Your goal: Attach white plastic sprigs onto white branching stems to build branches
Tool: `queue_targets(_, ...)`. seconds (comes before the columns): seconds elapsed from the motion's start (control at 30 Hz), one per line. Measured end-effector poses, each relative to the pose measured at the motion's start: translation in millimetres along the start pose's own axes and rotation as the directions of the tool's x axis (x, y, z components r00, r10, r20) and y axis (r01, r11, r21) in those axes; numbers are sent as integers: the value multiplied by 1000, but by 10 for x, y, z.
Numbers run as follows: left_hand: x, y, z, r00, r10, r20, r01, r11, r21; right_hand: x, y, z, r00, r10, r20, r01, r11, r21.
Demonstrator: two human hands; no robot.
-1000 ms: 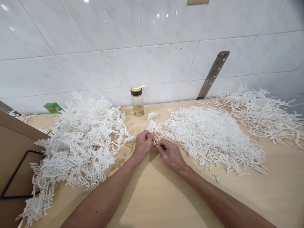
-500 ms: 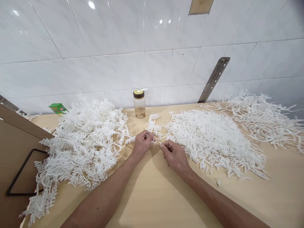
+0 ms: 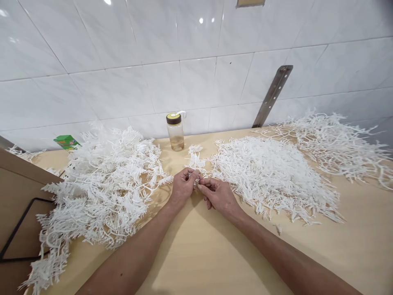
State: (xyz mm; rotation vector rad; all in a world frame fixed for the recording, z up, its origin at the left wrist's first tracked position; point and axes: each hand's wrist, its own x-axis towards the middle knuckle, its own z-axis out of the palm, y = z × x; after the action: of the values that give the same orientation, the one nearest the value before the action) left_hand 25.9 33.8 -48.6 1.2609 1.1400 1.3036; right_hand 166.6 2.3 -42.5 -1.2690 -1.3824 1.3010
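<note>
My left hand (image 3: 181, 187) is closed in a pinch at the middle of the table, holding a small white branched sprig (image 3: 196, 180). Close against it, my right hand (image 3: 220, 197) pinches the same sprig from the right; its fingertips partly hide the piece. Just beyond the hands lies a small heap of white sprigs (image 3: 196, 159). A tall, tangled pile of white branched strands (image 3: 107, 188) spreads to the left. To the right is a flatter, denser pile of short white pieces (image 3: 273, 172).
A bottle (image 3: 176, 135) with a dark-rimmed yellow lid stands near the tiled wall. Longer bare white branches (image 3: 344, 147) lie at the far right, by a metal bracket (image 3: 272, 96). A green carton (image 3: 66, 142) and a brown box (image 3: 21, 205) are at left.
My right hand has moved left, from apart to meeting my left hand at the sprig. The view has shifted slightly.
</note>
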Motion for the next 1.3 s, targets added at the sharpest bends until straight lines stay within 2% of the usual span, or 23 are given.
queue_targets(0.1,-67,58,58,997,-72,-13,71,994,-89,11,16,20,998,-22,-52,25,998,62)
queue_targets(0.23,-103,107,72,989,-150,-10,146,972,-182,25,43,9,998,-56,-29,58,997,54)
queue_targets(0.5,-40,108,40,982,-183,44,188,948,-256,11,38,-19,997,-68,45,72,993,-91)
queue_targets(0.57,10,86,16,985,-172,22,172,948,-270,-13,39,-17,996,-51,72,62,986,-156)
queue_targets(0.63,68,68,-26,986,-157,-63,132,947,-293,-45,38,-22,993,-34,111,61,964,-258)
queue_targets(0.67,94,62,-50,982,-151,-114,109,945,-308,-59,36,-28,992,-36,124,73,947,-314)
queue_targets(0.7,112,59,-73,983,-135,-121,94,950,-297,-70,31,-38,991,-57,118,98,923,-371)
queue_targets(0.77,124,62,-105,989,-121,-81,98,964,-249,-79,16,-61,985,-163,59,171,859,-483)
queue_targets(0.87,98,71,-112,992,-128,-22,122,975,-185,-70,-2,-75,935,-355,-12,273,738,-617)
queue_targets(1.0,101,62,-120,993,-120,-22,111,965,-236,-88,19,6,882,-454,125,425,654,-625)
queue_targets(1.13,167,36,-186,990,-141,23,139,912,-387,-111,49,164,832,-448,326,536,502,-678)
queue_targets(1.2,188,29,-213,988,-147,56,156,888,-432,-83,49,250,831,-399,387,542,422,-727)
queue_targets(1.3,179,37,-226,985,-162,65,173,879,-444,6,31,375,841,-339,423,531,358,-768)
